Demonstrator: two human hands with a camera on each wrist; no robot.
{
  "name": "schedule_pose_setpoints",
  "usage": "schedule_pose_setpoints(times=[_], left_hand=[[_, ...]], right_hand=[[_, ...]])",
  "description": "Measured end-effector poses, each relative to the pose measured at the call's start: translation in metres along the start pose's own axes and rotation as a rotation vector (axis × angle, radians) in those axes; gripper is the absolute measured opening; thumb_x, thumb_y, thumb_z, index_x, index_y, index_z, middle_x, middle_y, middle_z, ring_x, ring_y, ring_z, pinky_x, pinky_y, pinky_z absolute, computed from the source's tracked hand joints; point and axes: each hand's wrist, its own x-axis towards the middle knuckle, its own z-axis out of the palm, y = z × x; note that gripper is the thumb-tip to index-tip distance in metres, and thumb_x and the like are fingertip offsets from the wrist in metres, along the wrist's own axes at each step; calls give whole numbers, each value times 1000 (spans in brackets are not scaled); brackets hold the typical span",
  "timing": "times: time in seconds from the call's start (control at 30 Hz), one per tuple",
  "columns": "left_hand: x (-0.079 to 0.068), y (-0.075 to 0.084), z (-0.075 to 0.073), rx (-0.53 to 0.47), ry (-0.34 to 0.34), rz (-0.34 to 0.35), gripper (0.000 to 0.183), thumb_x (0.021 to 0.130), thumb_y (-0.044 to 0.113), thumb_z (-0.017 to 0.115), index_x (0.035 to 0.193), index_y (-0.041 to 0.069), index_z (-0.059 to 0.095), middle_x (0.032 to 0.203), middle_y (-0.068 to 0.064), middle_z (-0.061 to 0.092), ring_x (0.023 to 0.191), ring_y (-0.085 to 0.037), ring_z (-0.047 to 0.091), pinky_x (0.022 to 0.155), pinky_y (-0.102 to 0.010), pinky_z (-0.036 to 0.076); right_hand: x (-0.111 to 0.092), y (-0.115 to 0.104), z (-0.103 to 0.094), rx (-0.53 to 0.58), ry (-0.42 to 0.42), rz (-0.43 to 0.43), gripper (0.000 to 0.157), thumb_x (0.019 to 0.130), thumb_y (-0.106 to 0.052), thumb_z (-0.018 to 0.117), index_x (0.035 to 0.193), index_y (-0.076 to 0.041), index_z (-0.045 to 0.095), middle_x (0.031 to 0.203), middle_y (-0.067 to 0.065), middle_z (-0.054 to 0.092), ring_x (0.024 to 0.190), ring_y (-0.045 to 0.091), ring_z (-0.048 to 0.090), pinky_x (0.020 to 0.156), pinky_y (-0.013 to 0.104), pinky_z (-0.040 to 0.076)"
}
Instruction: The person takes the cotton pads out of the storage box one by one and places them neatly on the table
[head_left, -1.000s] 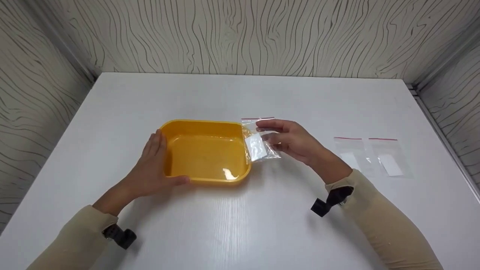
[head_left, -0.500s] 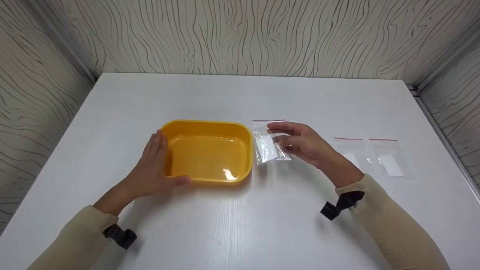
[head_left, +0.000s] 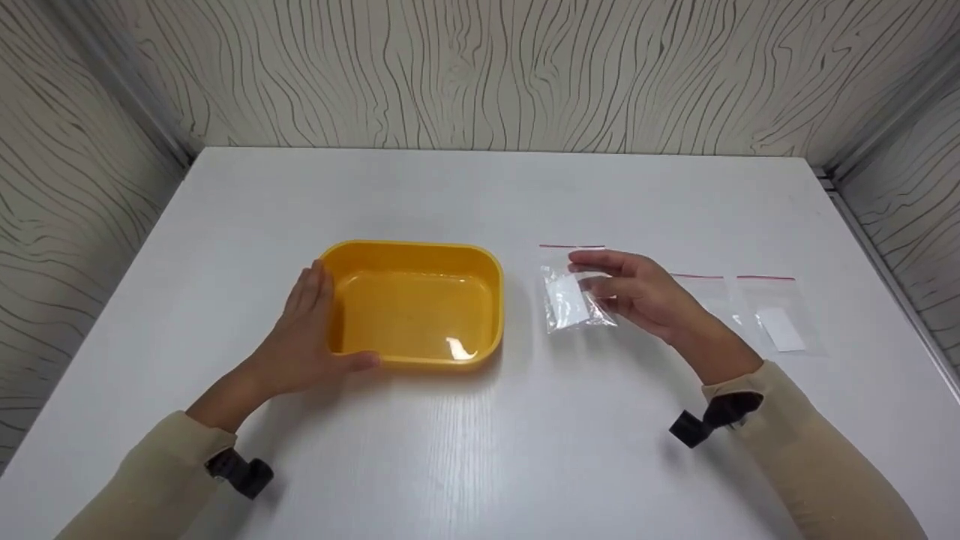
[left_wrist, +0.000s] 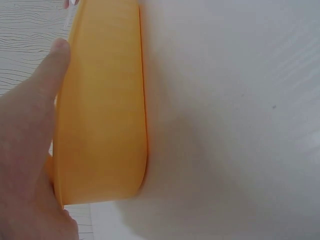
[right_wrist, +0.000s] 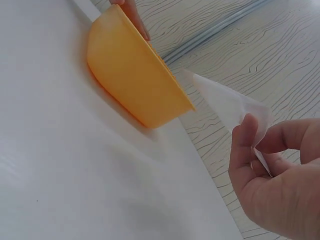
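Note:
A yellow plastic basin (head_left: pixel 416 319) stands on the white table, nothing seen inside it. Against its left end rests my left hand (head_left: pixel 304 337), its fingers along the side and its thumb straight along the front rim. In the left wrist view that thumb touches the basin's edge (left_wrist: pixel 100 100). My right hand (head_left: pixel 645 296) pinches a clear zip-lock bag (head_left: pixel 568 300) with a red-striped top and a white slip inside. The bag hangs above the table, to the right of the basin and apart from it. In the right wrist view thumb and fingertips meet on the bag (right_wrist: pixel 232 105).
At the right lie two similar clear zip-lock bags, the farther right one (head_left: pixel 780 315) with a white slip showing; the other zip-lock bag (head_left: pixel 709 289) is partly hidden behind my right forearm. A patterned wall (head_left: pixel 480 75) rises beyond the table's (head_left: pixel 450 465) back edge.
My right hand has moved right with the zip-lock bag, from over the basin's right rim to well beside it. The left hand and the basin have stayed put.

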Motion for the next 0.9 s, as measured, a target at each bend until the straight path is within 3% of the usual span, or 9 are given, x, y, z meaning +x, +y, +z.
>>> schedule_pose_setpoints(times=[0.33,0.9], left_hand=[[-1,0,0,-6,-8,7,132,82,69,71,157,-10,-4,166,-24,-17,153,-41,-16,122,-61,7],[-1,-2,0,-8,-2,18,133,82,69,71,157,-10,-5,166,-24,-17,154,-41,-15,122,-62,7]], right_hand=[[-12,7,-19,-3,8,3,46,92,13,58,135,-3,62,127,1,65,99,13,63,76,21,53],[-28,18,-52,-48,96,58,39,94,7,61,127,-13,69,121,-5,68,96,11,62,78,21,53]])
